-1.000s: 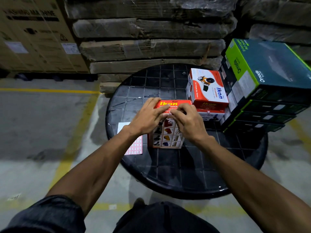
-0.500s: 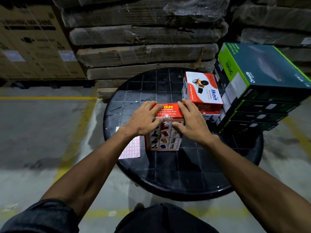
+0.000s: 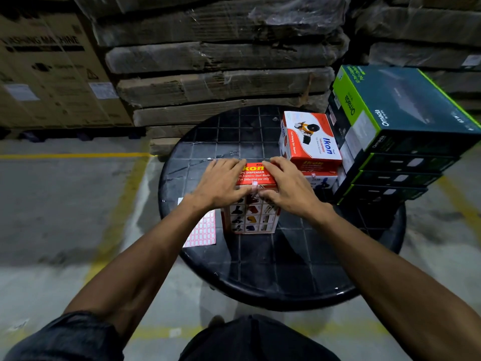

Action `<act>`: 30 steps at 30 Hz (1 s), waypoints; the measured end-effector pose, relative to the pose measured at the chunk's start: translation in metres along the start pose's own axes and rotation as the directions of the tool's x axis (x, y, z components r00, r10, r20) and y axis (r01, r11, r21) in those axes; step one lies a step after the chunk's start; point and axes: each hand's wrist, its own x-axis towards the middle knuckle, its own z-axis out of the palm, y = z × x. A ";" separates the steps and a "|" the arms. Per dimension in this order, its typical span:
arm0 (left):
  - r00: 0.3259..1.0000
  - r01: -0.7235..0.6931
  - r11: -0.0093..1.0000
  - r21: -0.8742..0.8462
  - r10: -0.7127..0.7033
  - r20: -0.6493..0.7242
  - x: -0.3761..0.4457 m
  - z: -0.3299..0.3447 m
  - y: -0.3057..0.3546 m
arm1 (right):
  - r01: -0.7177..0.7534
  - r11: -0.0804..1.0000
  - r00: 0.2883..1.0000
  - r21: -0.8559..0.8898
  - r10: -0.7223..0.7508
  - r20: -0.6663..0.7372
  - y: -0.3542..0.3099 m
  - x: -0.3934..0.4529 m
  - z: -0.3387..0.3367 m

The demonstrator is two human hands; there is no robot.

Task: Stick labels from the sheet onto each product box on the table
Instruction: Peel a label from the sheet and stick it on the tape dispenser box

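A red and white Ikon tape dispenser box point(image 3: 256, 175) stands on the round black table point(image 3: 273, 269), near its middle. My left hand point(image 3: 221, 183) lies over the box's top left and my right hand point(image 3: 289, 186) over its top right, fingers fairly straight. Both thumbs press at the front top edge, where a small pale label point(image 3: 254, 185) is folded over the edge. The label sheet point(image 3: 201, 231), white with red-framed labels, lies flat on the table left of the box, partly under my left forearm.
Two more Ikon boxes are stacked behind right, the upper one point(image 3: 309, 139) on a lower one point(image 3: 322, 178). A stack of dark green Omada boxes point(image 3: 403, 113) fills the table's right side. Wrapped cartons point(image 3: 221, 82) stand behind the table.
My hands have slid apart from the middle of the box top to its sides, uncovering the red top. My thumbs have come down onto the front top edge over the label.
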 end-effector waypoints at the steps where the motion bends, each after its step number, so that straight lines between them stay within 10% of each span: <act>1: 1.000 0.000 1.000 -0.007 0.000 -0.002 -0.001 0.000 0.001 | -0.005 1.000 1.000 -0.006 0.005 0.002 0.000 0.000 0.001; 22: 0.976 -0.042 0.996 -0.079 0.024 -0.214 -0.006 0.015 0.004 | 0.011 1.000 1.000 -0.008 -0.011 -0.011 0.004 0.006 0.002; 30: 0.778 -0.190 0.978 0.086 0.203 -0.595 -0.011 0.034 0.021 | 0.001 1.000 0.999 0.004 -0.001 -0.044 0.001 0.008 0.002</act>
